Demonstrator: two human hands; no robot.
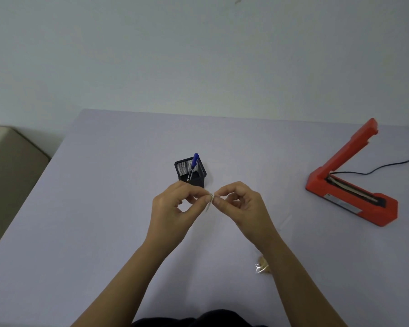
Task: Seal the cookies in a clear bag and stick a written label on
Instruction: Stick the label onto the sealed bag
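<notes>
Pinching a small white label (209, 202) between left hand (172, 208) and right hand (243, 206), above mid worktop (80, 232). Thin, floppy, probably sticky: hold by the edges only. Bag of cookies (262, 267) lies toward the front edge by the right forearm; light, brittle.

Table (80, 232): pen holder (190, 172), sealer (354, 201) (open), cookies (263, 266)

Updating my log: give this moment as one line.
left hand, right hand: pinching label; cookie bag: on table; pen: in holder; sealer: open
</notes>
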